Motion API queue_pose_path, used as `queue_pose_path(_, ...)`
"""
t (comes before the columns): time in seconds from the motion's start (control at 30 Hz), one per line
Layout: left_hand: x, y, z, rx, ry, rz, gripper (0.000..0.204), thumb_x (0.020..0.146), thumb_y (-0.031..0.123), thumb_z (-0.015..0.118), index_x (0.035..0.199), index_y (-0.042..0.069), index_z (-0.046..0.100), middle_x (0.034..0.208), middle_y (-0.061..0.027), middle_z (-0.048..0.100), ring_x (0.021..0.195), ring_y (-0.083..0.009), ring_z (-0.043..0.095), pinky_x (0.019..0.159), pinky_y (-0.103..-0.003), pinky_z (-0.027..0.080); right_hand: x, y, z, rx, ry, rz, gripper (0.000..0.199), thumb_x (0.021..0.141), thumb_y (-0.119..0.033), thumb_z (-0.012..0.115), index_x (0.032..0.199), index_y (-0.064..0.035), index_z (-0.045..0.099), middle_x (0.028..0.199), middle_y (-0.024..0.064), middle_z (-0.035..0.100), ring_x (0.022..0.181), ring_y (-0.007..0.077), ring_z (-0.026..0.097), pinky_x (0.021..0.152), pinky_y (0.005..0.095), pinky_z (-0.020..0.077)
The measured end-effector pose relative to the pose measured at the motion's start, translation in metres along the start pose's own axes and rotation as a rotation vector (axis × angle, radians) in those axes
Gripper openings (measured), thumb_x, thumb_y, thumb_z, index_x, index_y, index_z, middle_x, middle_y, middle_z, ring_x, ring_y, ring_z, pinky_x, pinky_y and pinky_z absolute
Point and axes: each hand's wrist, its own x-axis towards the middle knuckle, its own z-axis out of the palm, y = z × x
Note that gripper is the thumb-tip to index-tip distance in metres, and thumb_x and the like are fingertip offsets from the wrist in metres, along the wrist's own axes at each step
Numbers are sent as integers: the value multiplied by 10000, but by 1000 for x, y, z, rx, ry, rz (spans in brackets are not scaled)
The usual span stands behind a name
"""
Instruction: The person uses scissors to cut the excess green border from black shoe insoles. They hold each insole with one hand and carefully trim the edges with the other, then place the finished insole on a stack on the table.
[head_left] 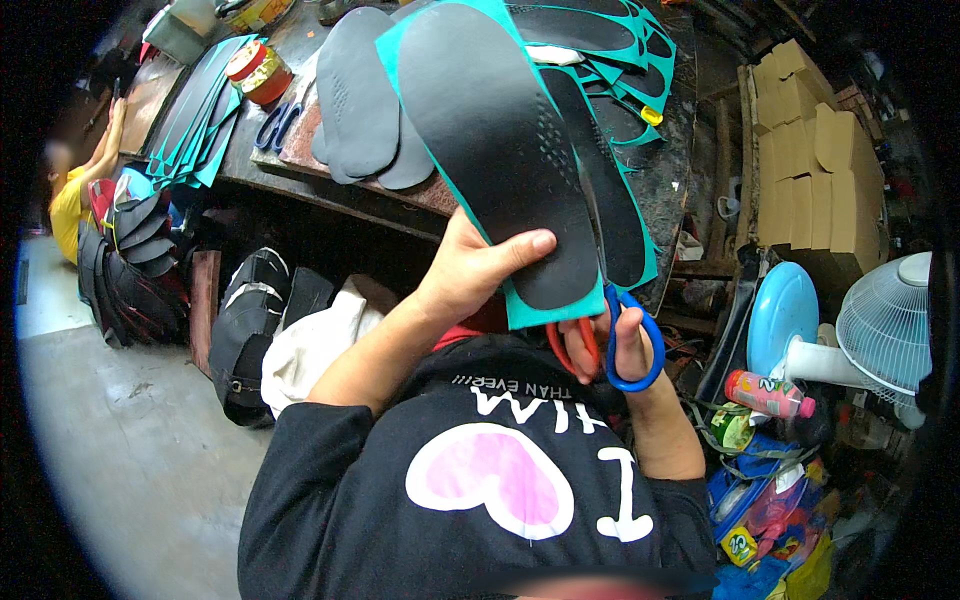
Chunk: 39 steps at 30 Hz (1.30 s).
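My left hand (468, 265) grips a black insole sheet (480, 130) with a teal border, its thumb pressed on the lower end. Dotted texture runs along the sheet's right side. In my right hand (628, 342) is a pair of scissors (652, 372) with one blue and one red loop, my fingers through the loops. The blade points up along the sheet's right edge; how far it is spread I cannot tell. Another teal-edged black piece (628, 245) shows just behind. Trimmed black insoles (358, 95) lie in a pile left of the held sheet.
Teal-edged sheets (195, 120) and a red-lidded jar (258, 72) sit on the workbench at left, near dark-blue-handled scissors (278, 128). More sheets (585, 32) lie at the far right. Cardboard boxes (815, 190) and a fan (885, 320) stand to the right. A person in yellow (68, 215) is far left.
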Motion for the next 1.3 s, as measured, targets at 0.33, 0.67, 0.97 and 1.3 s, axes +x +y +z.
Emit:
queue_pose_path(0.33,-5,0,-1,-27,-116,-47,419,803,119,715,1169,2,546,1081,-92,634,956,-181,616,851,-339,498,-1,-11,-3,46,-47,26,1082,678,-889,326,1221,36,464,610,18,505,529,81,477,463,204,362)
queue_pose_path(0.67,-12,4,0,-36,-136,-119,412,811,96,713,1170,-7,538,1057,-90,636,948,-159,610,845,-309,496,3,-12,-5,55,-27,39,1085,655,-904,336,1191,27,479,594,1,504,514,93,479,485,219,390)
queue_pose_path(0.97,-15,7,-10,40,-203,-213,475,778,93,741,1190,-10,528,1095,-89,623,975,-164,600,871,-308,483,3,-3,-6,5,84,-17,933,710,-864,360,957,17,541,469,-4,431,394,88,421,382,217,319)
queue_pose_path(1.3,36,28,-22,68,89,268,653,802,48,689,1339,18,319,1173,-136,559,1069,-228,569,953,-372,450,2,0,-14,-25,5,57,872,747,-834,350,964,-6,517,514,12,469,421,95,437,408,213,333)
